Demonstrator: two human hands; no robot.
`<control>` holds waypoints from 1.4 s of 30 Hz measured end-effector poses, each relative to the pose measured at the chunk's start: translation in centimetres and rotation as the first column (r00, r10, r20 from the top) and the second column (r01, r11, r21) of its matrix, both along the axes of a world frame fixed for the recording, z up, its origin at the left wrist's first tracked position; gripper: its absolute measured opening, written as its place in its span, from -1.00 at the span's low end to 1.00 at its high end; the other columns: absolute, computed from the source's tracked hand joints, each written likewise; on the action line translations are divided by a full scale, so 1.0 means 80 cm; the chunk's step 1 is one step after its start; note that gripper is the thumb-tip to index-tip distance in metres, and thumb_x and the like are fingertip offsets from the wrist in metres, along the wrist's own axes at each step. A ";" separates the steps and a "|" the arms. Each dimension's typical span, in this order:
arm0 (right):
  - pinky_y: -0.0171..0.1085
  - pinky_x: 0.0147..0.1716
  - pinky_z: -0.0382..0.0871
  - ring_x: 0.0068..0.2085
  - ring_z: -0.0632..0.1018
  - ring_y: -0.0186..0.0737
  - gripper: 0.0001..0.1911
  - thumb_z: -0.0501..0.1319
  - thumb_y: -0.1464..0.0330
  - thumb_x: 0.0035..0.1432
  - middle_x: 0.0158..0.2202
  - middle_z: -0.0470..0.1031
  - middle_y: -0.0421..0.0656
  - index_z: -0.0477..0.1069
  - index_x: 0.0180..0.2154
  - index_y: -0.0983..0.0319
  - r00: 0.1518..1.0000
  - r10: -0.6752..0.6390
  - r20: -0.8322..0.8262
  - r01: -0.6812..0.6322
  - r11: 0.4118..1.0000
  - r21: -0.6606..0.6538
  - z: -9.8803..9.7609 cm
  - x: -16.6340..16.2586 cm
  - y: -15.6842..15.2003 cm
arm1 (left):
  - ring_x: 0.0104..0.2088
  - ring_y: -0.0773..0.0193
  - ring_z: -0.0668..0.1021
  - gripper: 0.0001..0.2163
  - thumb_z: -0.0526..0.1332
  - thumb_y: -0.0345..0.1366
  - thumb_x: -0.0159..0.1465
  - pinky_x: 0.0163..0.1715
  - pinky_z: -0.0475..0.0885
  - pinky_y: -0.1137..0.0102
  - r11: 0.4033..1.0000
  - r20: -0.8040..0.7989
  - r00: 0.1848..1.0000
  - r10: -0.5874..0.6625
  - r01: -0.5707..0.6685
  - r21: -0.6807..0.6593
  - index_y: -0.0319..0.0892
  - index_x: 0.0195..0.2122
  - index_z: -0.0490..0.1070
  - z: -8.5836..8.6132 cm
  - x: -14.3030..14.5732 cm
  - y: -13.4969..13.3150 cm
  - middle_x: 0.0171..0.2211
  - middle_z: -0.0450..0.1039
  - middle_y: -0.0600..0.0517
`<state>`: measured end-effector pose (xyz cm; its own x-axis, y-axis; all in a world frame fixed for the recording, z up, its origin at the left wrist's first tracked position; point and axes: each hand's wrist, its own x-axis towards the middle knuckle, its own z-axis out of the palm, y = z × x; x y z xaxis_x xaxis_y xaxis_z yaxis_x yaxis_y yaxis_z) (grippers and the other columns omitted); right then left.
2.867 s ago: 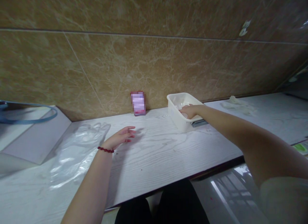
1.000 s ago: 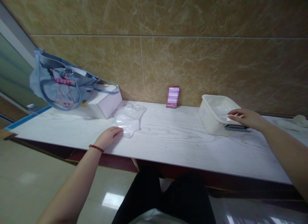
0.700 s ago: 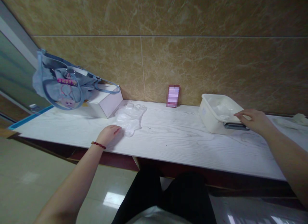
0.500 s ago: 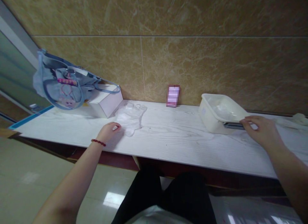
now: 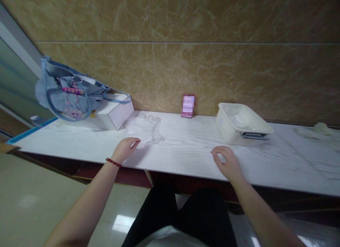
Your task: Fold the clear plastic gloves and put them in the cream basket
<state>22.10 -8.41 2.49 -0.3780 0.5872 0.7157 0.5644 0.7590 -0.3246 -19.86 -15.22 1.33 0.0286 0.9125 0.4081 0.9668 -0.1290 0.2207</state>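
Note:
My left hand [image 5: 126, 149] hovers over the near side of a crumpled sheet of thin, see-through plastic [image 5: 145, 125] on the worktop. Its thumb and fingers come together in a pinch, and what lies between the tips, if anything, is too small to make out. A red beaded bracelet [image 5: 113, 162] circles that wrist. My right hand [image 5: 227, 162] is above the worktop, left of and nearer than a cream plastic tub [image 5: 225, 125], apart from it. Thumb and forefinger form a ring there, with nothing I can name at the tips. Clear plastic lies inside the tub, whose grey handle [image 5: 253, 136] faces me.
A blue denim bag [image 5: 71, 98] rests on a white box [image 5: 120, 114] at the left. A blurred pink-purple object [image 5: 188, 106] leans on the tiled wall. Pale crumpled material [image 5: 320, 130] lies at the far right of the white worktop [image 5: 180, 144].
My right hand has let go of the tub's grey handle and moved left across the worktop. My left hand has shifted slightly right, over the clear plastic.

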 end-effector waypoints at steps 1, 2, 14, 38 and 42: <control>-0.21 -0.24 0.28 -0.30 0.41 -0.25 -0.94 0.10 0.41 0.02 -0.42 0.42 -0.15 0.33 -0.43 0.22 0.998 0.055 -0.008 -0.055 0.998 -0.038 -0.003 -0.025 -0.004 | -0.30 0.22 0.48 -0.77 0.00 -0.24 0.17 -0.23 0.33 0.35 1.000 -0.002 1.000 -0.018 0.018 0.010 -0.20 -0.32 0.41 -0.003 0.010 -0.003 -0.33 0.47 -0.05; -0.21 -0.22 0.27 -0.29 0.41 -0.26 -0.94 0.10 0.41 0.02 -0.41 0.42 -0.16 0.34 -0.43 0.21 0.994 0.105 -0.009 -0.105 0.991 -0.082 -0.005 -0.048 -0.007 | -0.30 0.23 0.48 -0.77 0.01 -0.24 0.17 -0.23 0.33 0.35 0.999 -0.001 0.999 -0.032 0.032 0.017 -0.19 -0.33 0.42 -0.007 0.019 -0.005 -0.34 0.48 -0.04; -0.08 -0.02 0.14 0.00 0.22 -0.13 -0.45 0.22 0.36 -0.09 0.00 0.19 -0.06 0.19 0.00 0.14 0.968 0.195 0.158 -0.152 0.957 -0.246 -0.032 -0.173 -0.028 | -0.35 0.29 0.47 -0.84 0.07 -0.33 0.17 -0.28 0.35 0.37 0.983 0.060 0.981 -0.183 0.182 0.014 -0.16 -0.33 0.42 -0.022 0.105 -0.050 -0.37 0.47 0.02; -0.27 -0.14 0.25 -0.19 0.39 -0.31 -0.88 0.08 0.39 0.06 -0.31 0.44 -0.17 0.38 -0.34 0.21 0.877 0.451 0.163 -0.388 0.867 -0.311 -0.006 -0.138 -0.047 | -0.28 0.25 0.46 -0.88 0.13 -0.36 0.11 -0.24 0.38 0.29 0.978 0.061 0.995 -0.084 0.070 0.198 -0.15 -0.34 0.41 -0.043 0.080 -0.096 -0.32 0.43 -0.02; -0.27 -0.16 0.27 -0.22 0.40 -0.31 -0.88 0.08 0.40 0.06 -0.33 0.45 -0.17 0.38 -0.35 0.21 0.875 0.455 0.167 -0.383 0.860 -0.336 -0.001 -0.131 -0.053 | -0.28 0.23 0.46 -0.87 0.12 -0.34 0.11 -0.24 0.38 0.28 0.978 0.064 0.998 -0.024 0.011 0.206 -0.14 -0.35 0.42 -0.048 0.072 -0.095 -0.33 0.44 -0.02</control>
<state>11.62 -12.67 2.41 -0.7677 0.4981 0.4031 0.2993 0.8349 -0.4619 -14.09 -22.78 -2.50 0.0104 0.8083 0.5886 0.9481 -0.1951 0.2512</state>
